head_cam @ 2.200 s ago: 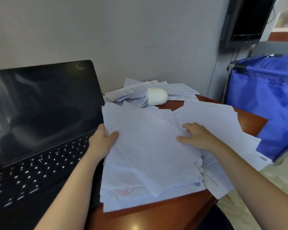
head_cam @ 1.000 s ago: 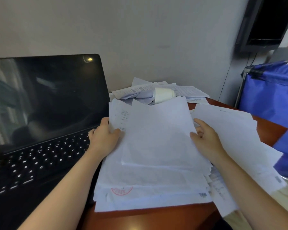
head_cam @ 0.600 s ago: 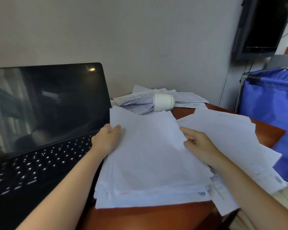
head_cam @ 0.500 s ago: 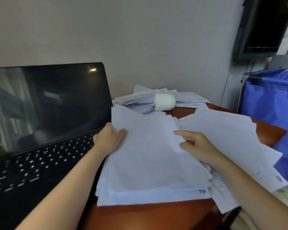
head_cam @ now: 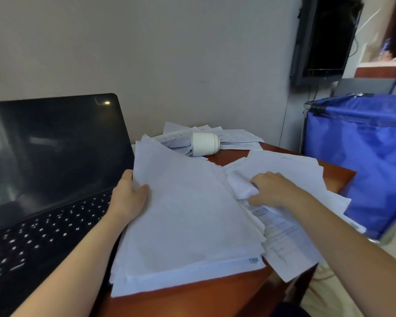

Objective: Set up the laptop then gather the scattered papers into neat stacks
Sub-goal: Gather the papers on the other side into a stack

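Note:
An open black laptop [head_cam: 44,170] stands at the left, its screen dark and its keys lit. Beside it lies a thick stack of white papers [head_cam: 188,220] on the reddish-brown table [head_cam: 192,296]. My left hand [head_cam: 128,197] grips the stack's left edge, thumb on top. My right hand [head_cam: 272,191] pinches a crumpled sheet [head_cam: 240,188] in a looser spread of papers [head_cam: 290,170] to the right, some hanging over the table's edge. More scattered papers [head_cam: 236,138] lie at the back by the wall.
A white bottle [head_cam: 205,144] lies on its side on the back papers. A blue fabric cart [head_cam: 361,156] stands close to the table's right side. A dark monitor [head_cam: 325,37] hangs on the wall above it.
My right hand left the main stack and moved right onto the looser papers, where it now pinches a sheet. The left hand stayed on the stack's left edge.

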Tool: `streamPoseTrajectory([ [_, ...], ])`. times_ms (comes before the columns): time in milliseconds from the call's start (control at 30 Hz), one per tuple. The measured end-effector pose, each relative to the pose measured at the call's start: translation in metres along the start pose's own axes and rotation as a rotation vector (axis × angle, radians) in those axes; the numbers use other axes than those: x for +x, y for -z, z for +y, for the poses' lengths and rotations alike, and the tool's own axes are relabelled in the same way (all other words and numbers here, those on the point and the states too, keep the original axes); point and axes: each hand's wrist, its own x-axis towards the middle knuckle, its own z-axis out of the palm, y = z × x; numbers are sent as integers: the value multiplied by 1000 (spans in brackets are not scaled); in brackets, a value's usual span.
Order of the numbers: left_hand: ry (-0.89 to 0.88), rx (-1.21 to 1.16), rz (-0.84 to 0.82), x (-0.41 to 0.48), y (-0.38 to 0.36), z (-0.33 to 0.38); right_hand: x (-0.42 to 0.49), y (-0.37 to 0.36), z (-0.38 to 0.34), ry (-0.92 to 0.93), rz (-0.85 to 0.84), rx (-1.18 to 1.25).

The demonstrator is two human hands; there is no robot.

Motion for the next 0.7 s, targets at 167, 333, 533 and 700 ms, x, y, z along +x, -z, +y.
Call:
streamPoseTrajectory([
  [167, -5, -28, 35, -6, 9, 3, 5, -2, -1, -37, 127, -14],
  [333, 33, 24, 52, -17, 26, -2, -1, 0, 5, -48, 274, 64],
  [533, 57, 11, 65, -35, 30, -2, -28, 21, -3, 65, 538, 234],
  [700, 105, 13, 112, -46, 25, -3, -43, 18, -30, 273, 462, 85],
])
